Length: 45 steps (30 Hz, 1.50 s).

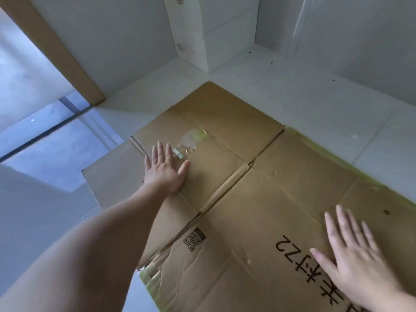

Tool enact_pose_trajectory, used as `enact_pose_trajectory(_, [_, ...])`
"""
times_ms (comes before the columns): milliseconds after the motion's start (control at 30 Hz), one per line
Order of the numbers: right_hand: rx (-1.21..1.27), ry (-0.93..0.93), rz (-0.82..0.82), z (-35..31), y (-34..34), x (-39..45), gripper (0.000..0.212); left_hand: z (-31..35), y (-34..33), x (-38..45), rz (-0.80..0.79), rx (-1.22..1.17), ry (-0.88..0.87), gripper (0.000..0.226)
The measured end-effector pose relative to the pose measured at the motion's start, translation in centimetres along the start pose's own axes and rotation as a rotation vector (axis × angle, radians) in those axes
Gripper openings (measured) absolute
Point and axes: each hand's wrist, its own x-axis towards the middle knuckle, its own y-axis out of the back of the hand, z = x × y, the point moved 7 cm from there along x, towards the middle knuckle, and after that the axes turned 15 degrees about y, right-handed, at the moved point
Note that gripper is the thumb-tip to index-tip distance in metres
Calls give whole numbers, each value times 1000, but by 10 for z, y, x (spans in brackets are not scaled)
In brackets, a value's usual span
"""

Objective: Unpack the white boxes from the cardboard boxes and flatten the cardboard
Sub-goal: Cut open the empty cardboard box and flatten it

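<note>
Flattened cardboard (258, 199) lies on the floor (315, 104), spread from near right to centre. Left hand (165, 171) presses flat on its far-left flap, fingers spread. Right hand (358, 255) rests flat near right, fingers spread. White box (191, 30) stands far, against the wall

Beyond my left fingers (161, 152) bare floor (292, 97) lies open; white box (193, 34) blocks the far corner.

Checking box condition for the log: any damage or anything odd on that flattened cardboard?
Yes: the flattened cardboard is torn and ragged at its near-left edge, and tape residue is left by the left hand. Nothing else stands out.
</note>
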Motion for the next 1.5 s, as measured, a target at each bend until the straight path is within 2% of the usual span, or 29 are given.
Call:
enact_pose_trajectory(67, [7, -64, -95, 15, -13, -5, 84, -5, -13, 13, -25, 10, -23, 88])
enact_pose_trajectory(167, [30, -49, -163, 14, -30, -5, 84, -6, -23, 18, 22, 26, -30, 91])
enact_pose_trajectory(300, [79, -93, -225, 14, -23, -6, 86, 18, -11, 1, 55, 152, 100, 92])
enact_pose_trajectory(333, [64, -91, -178, 13, -16, 3, 87, 42, -6, -3, 82, 144, 45, 91])
enact_pose_trajectory(400, [50, -54, -83, 12, 3, 39, 88, 111, -5, -18, 121, 85, -218, 86])
enact_pose_trajectory(467, [73, -33, -73, 16, 12, 73, 85, 173, -13, -34, 79, 48, -410, 83])
enact_pose_trajectory(567, [74, -34, 2, 22, 7, 99, 81, 203, -34, -36, 127, 77, -386, 90])
enact_pose_trajectory(633, [73, -26, 12, 22, 1, 100, 78, 204, -39, -31, 162, 87, -376, 93])
enact_pose_trajectory(800, [134, -22, -151, 22, 3, 97, 79, 205, -40, -35, 94, 150, -357, 94])
enact_pose_trajectory(867, [131, -42, -127, 20, 10, 86, 81, 204, -36, -39, 111, 165, -333, 92])
enact_pose_trajectory(1000, [229, -144, -39, -14, 2, 17, 88, 190, -38, -81, 111, 38, -320, 89])
enact_pose_trajectory(1100, [231, -112, -35, -58, -16, -29, 93, 167, -56, -116, 133, 54, -341, 91])
enact_pose_trajectory(1200, [210, -81, -41, -69, -29, -35, 93, 166, -65, -117, 160, 71, -345, 91])
enact_pose_trajectory(1267, [215, -83, -79, -71, -30, -37, 92, 165, -65, -121, 101, 111, -337, 89])
enact_pose_trajectory(1333, [266, -105, -130, -72, -24, -42, 92, 166, -61, -124, 41, 123, -347, 86])
enact_pose_trajectory(1433, [281, -75, -79, -74, 5, -34, 89, 162, -30, -132, -58, 45, -317, 81])
enact_pose_trajectory(1500, [242, -1, -43, -80, 35, -20, 82, 139, 9, -143, -13, -3, -363, 74])
